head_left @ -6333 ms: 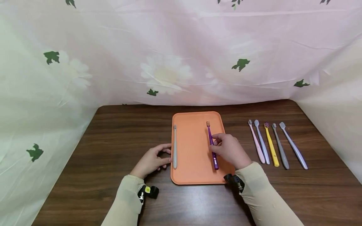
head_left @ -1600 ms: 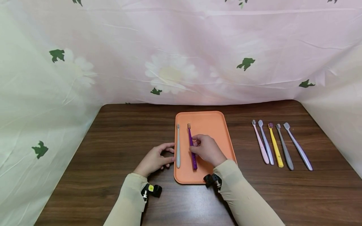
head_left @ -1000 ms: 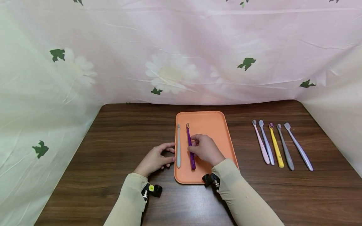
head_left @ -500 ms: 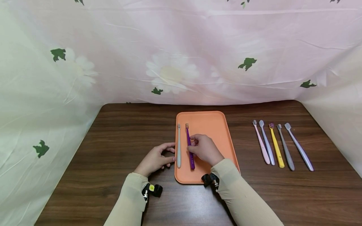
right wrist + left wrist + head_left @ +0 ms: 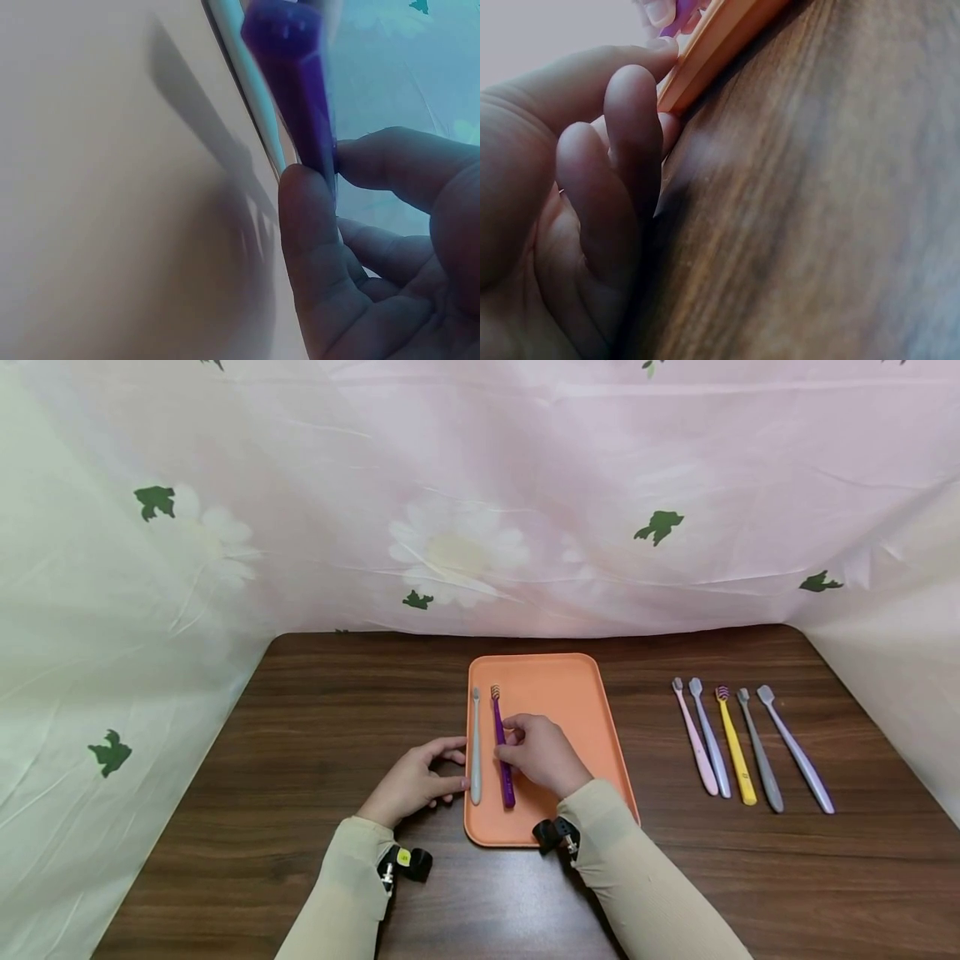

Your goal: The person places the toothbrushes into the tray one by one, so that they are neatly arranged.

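Note:
In the head view, my right hand (image 5: 547,754) pinches a purple toothbrush (image 5: 500,718) by the handle, between thumb and fingers. The right wrist view shows the handle end (image 5: 289,49) raised, with its shadow on the tray. To its left, a pale grey toothbrush (image 5: 476,752) lies along the left side of the orange tray (image 5: 566,685), roughly parallel. My left hand (image 5: 411,783) rests at the tray's left edge, index finger and thumb touching it apart from each other. In the left wrist view its thumb tip (image 5: 660,56) lies on the tray rim (image 5: 705,56), other fingers loosely curved.
Right of the tray, several toothbrushes lie in a row on the dark wooden table (image 5: 337,710): pink (image 5: 696,743), lavender-blue (image 5: 710,743), yellow (image 5: 737,752), dark grey (image 5: 761,756) and pale lavender (image 5: 798,756). A flowered cloth (image 5: 315,527) hangs behind and at both sides.
My right hand has carried the purple toothbrush leftward across the tray, beside the pale grey one. In the last second it shifts only slightly left. My left hand stays at the tray edge.

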### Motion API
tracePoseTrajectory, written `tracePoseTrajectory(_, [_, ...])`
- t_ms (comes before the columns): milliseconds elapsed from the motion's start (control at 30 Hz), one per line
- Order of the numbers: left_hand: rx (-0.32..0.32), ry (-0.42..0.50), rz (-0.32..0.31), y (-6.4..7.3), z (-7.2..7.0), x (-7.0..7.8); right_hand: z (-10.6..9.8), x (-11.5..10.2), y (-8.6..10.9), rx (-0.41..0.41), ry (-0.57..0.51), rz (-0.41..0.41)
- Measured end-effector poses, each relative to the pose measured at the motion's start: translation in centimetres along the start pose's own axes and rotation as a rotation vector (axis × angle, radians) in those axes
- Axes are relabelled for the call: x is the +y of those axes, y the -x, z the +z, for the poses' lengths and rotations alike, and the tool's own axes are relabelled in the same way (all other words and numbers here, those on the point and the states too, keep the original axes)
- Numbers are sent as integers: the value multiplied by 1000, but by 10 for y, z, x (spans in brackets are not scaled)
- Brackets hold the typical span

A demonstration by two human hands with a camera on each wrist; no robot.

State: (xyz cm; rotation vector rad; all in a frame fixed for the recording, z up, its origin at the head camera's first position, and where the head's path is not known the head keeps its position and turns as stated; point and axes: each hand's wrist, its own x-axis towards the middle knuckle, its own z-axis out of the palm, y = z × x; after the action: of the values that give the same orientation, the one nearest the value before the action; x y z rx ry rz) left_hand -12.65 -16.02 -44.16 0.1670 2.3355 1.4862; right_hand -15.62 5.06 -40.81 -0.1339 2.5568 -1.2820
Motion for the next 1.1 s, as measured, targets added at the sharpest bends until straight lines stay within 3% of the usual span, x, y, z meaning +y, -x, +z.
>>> tracePoseTrajectory(333, [-5,11,5,1,0,3,3,0,-3,-4,-20,8])
tracePoseTrajectory(567, [-22,21,16,16,-4,32,4,-2,-3,-4,-6,3])
tracePoseTrajectory(667, [-26,24,21,18,-5,35,5,-2,-4,-5,-9,5])
tracePoseTrajectory(900, [-22,15,15,15,-4,32,6,-2,-6,-23,-24,19])
tracePoseTrajectory(1100, [-11,30,17,3,-1,8,7,-2,-8,-33,-27,25])
